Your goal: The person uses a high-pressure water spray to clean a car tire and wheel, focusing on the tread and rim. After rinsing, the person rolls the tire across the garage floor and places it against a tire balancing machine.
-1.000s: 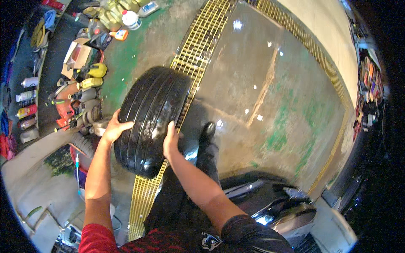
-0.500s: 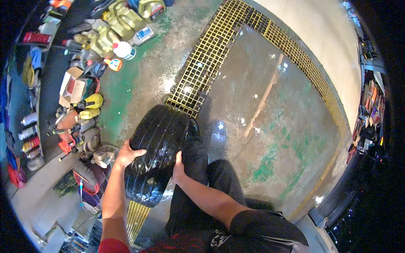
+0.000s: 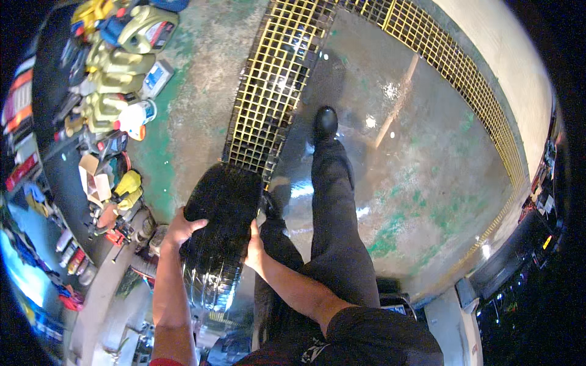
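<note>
Seen from above through a wide fisheye lens, a person grips a black tire [image 3: 221, 213] between two bare hands in front of their body. The tire has its grooved tread turned up toward the camera, and it covers part of a yellow floor grating [image 3: 268, 91] that runs beyond it toward the top; whether it rests on the ground or hangs from the hands cannot be told. The left hand [image 3: 183, 229] is clamped on the tire's left side, its thumb lying over the tread — the right hand [image 3: 255, 247] presses against the opposite side, thumb pointing forward along the edge. A dark-trousered leg [image 3: 334, 195] stretches forward on the right, ending in a black shoe [image 3: 326, 122] on the wet-looking gray floor [image 3: 390, 165], which has patches of worn green paint. Along the left side sits a crowd of supplies: olive-gold jugs [image 3: 122, 84], a white bottle [image 3: 135, 116], an open cardboard box [image 3: 93, 183] and a yellow container [image 3: 128, 183]. A pale surface [image 3: 506, 67] curves along the upper right.
</note>
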